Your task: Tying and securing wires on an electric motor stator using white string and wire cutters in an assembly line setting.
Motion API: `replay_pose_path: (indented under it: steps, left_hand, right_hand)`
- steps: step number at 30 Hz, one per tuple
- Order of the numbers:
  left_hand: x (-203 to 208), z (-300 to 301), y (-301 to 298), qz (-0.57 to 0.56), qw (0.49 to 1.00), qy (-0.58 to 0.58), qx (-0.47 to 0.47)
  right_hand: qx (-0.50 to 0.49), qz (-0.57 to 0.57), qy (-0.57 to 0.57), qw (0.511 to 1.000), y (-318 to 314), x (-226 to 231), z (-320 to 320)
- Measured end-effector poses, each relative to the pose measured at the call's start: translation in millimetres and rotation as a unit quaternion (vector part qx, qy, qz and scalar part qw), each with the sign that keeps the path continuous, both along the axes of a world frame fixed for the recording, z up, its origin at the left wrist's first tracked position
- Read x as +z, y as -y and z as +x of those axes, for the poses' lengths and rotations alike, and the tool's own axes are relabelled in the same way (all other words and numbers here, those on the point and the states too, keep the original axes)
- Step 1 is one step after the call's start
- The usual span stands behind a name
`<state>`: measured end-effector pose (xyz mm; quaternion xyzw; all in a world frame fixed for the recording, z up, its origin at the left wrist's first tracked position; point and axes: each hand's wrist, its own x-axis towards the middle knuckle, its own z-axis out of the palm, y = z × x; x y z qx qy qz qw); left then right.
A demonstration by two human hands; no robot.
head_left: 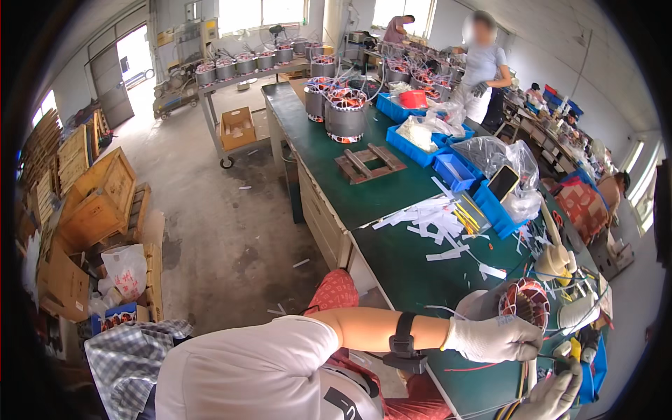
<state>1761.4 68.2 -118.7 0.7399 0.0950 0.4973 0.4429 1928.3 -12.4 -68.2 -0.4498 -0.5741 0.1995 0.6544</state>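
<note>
At the lower right of the bench, a motor stator (483, 302) lies on its side, its red-and-white wound end (526, 301) facing right. My left hand (500, 339), in a white knit glove, is just in front of it with curled fingers. What those fingers grip is hidden. My right hand (553, 395), also gloved, is close below and to the right, its fingers drawn together near a thin dark wire (553, 358). Whether it pinches that wire is too small to tell. A loose red wire (476, 367) trails left under my left wrist. Yellow and black leads (509, 409) run beside my right hand.
White paper strips (434, 224) and yellow sleeves (467, 218) lie across the green bench (392, 199). Blue bins (493, 210), one topped by a phone (503, 183), line its right side. Upright stators (345, 115) and a metal frame (369, 164) stand farther off. A person (483, 66) stands beyond.
</note>
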Motion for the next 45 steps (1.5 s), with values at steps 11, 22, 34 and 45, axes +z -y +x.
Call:
replay_pose_path:
  steps: [11, 22, 34, 45]
  left_hand:
    - [9, -2, -2, -0.018, 0.997, -0.066, 0.029]
    - [12, 2, 11, 0.021, 0.997, -0.055, 0.059]
    - [-11, 18, -12, 0.377, 0.859, -0.172, 0.301]
    - [-37, 13, -40, 0.315, 0.878, -0.185, 0.308]
  right_hand:
    - [-0.006, -0.049, -0.086, 0.995, 11, 17, 18]
    - [-0.012, -0.080, 0.146, 0.986, -11, -2, 14]
    - [-0.162, -0.147, 0.036, 0.975, -27, -71, 188]
    - [-0.376, -0.410, 0.419, 0.717, -85, -192, 340]
